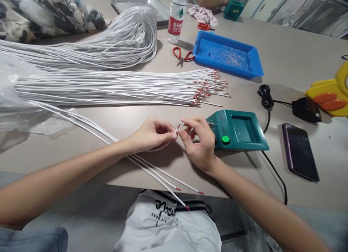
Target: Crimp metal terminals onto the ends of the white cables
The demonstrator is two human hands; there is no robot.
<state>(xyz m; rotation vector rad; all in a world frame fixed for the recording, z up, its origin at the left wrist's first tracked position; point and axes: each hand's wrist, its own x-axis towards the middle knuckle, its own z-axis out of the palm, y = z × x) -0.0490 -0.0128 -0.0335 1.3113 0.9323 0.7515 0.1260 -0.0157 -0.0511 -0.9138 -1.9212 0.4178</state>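
Note:
My left hand (152, 136) is closed, pinching a thin white cable (177, 130) near its end, where a short red wire tip sticks up. My right hand (201, 141) is beside that tip, its thumb close to the cable and its fingers curved and apart. Whether the thumb touches the cable is hard to tell. Just behind my right hand stands a green device (225, 125) with a bright green button (225, 139) and a recessed top. Several loose white cables (152, 168) with red ends run under my left forearm to the table's front edge.
A bundle of white cables (108, 87) with red tips lies across the table, below a looped cable bundle (130, 38). Behind are red-handled snips (180, 58), a blue tray (228, 56) and a bottle (176, 18). At right are a phone (299, 152) and a black adapter (306, 109).

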